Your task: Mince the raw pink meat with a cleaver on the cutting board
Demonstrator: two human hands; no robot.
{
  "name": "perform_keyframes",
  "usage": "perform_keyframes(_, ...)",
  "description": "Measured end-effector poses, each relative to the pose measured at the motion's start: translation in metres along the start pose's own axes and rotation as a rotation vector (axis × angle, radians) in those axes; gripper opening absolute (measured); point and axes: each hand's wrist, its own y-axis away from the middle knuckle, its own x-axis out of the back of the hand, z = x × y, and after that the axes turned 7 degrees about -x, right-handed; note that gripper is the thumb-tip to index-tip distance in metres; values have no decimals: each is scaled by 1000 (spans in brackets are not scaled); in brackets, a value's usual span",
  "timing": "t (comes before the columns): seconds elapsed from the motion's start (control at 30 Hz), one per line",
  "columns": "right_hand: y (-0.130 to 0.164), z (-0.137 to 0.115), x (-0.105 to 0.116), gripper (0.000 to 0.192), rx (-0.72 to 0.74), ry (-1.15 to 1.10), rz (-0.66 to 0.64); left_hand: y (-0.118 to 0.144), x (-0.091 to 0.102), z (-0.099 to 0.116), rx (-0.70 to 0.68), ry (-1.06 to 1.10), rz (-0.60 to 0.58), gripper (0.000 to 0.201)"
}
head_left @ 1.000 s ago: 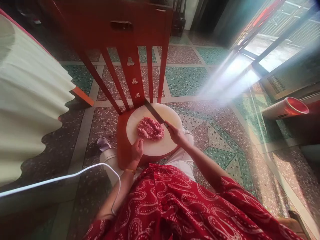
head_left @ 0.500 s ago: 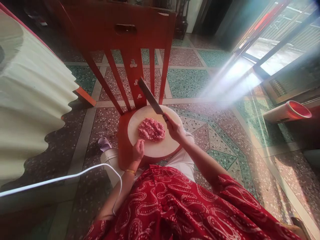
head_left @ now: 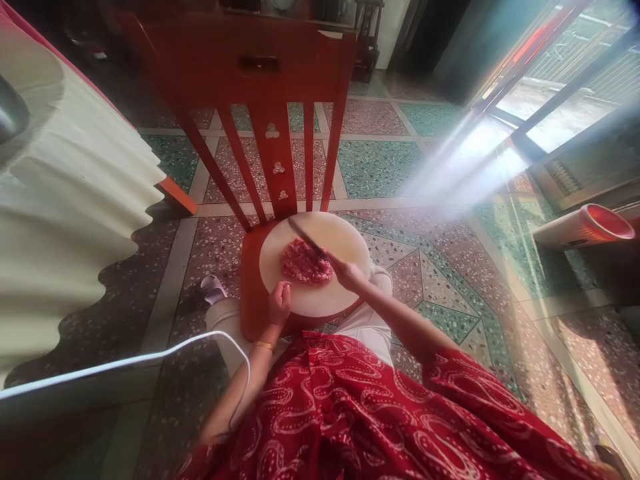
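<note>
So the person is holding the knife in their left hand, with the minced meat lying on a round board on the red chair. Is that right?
Not quite: the head view shows the knife in the right hand; the left hand holds no knife. The minced meat does lie on a round board on the red chair.

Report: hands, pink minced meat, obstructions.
Right hand gripping dark-bladed knife. Left hand fisted. Meat mounded on round whitish board, knife over it. White cable crossing left forearm.
</note>
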Motion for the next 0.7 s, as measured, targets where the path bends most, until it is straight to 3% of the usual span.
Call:
perform_keyframes(0.1,3,0,7,40,-76,114,-104,0,1,0,4,8,-8,28)
perform_keyframes(0.27,7,-9,10,45,41,2,107,-1,-1,1,-18,-22,6,28)
perform_keyframes(0.37,11,-3,-4,45,-28,70,-11,0,-1,2,-10,-18,18,29)
perform_keyframes(0.47,12,-1,-1,41,-76,112,-117,0,0,3,3,-8,3,29)
perform_keyframes(0.63,21,-9,12,47,71,-102,105,2,2,5,9,39,15,29)
perform_keyframes(0.7,28,-4,1,47,79,-100,76,6,3,4,-1,37,39,30)
